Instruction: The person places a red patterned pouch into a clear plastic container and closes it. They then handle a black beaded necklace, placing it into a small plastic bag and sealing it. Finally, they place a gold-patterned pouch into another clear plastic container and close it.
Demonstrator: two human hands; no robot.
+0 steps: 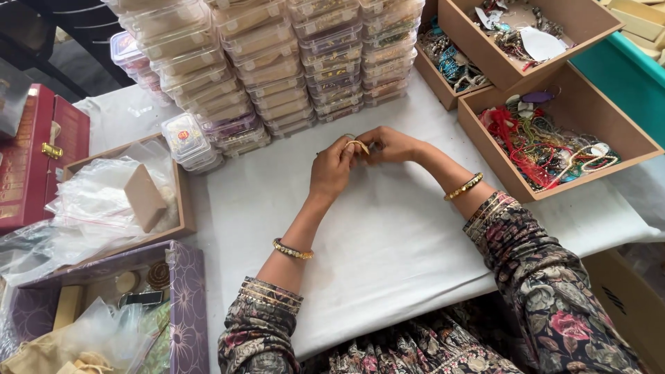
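- We see both hands meeting over the middle of the tabletop [388, 242], which is covered in white cloth
- Left hand [331, 170]: fingers closed around one side of a thin gold bangle [358, 145], thumb and forefinger pinching it
- Right hand [389, 144]: fingers closed on the other side of the same bangle; the two hands touch at the fingertips
- The bangle sits between the hands, held just above the cloth and near the stacked boxes; only a short curved part of it shows
- Each wrist wears a gold bracelet, left [292, 250] and right [463, 186]; the sleeves are dark with a floral print
- Behind the hands we note stacks of clear plastic boxes [277, 62], several columns tall, with one small clear box [184, 136] lying apart at their left end
- To the right, well apart from the hands: open brown trays, the nearest [609, 118] holding red threads and beads, a further one [585, 17] holding mixed jewellery
- To the left: a brown tray [181, 201] with clear plastic bags [90, 201], a red case [31, 156], and a purple patterned box [187, 305]
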